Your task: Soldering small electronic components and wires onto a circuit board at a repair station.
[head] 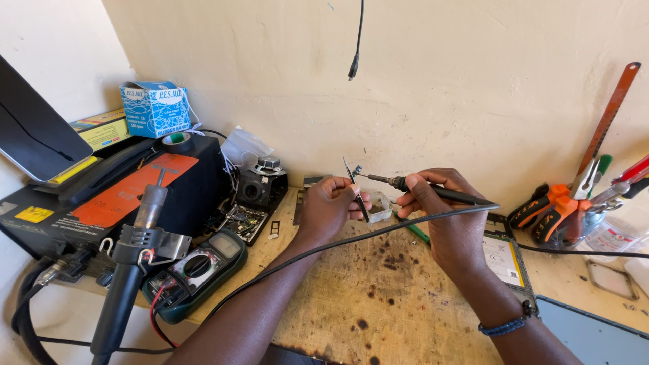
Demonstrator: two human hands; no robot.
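Observation:
My left hand (329,206) is raised above the scorched wooden board (351,297) and pinches a thin dark tool, probably tweezers (357,191), that points up and holds a tiny part at its tip. My right hand (443,213) grips a black soldering iron (433,190) like a pen. Its metal tip points left and almost meets the tiny part. The iron's black cable (324,248) runs from my right hand across the board toward the lower left. A small clear plastic tub (378,206) sits just behind and between my hands.
At left stand a black rework station (122,196), its hot-air handle (128,277) in a holder, a green multimeter (199,267) and a blue box (157,108). A loose circuit board (242,222) lies nearby. Right: an opened phone (506,260), orange pliers (551,213), a hacksaw (612,111).

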